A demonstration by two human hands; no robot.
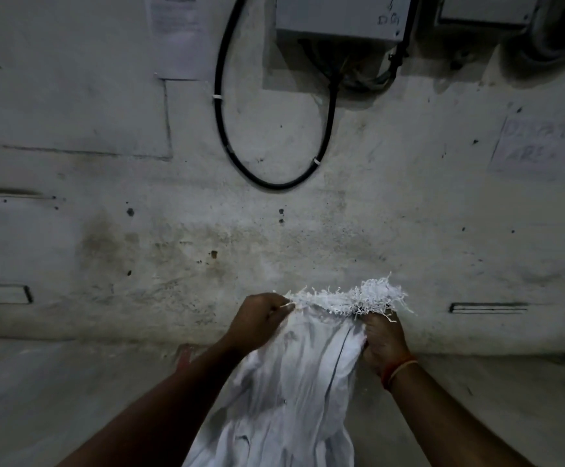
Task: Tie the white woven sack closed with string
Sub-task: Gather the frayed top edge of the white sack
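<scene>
A rough, stained plaster wall filled the background, with a grey metal box mounted high and a black cable looped beneath it. The white woven sack hung limp and creased low at centre, its top edge frayed into loose strands. That edge was pinched by the curled fingers of the left hand and gripped by the right hand.
</scene>
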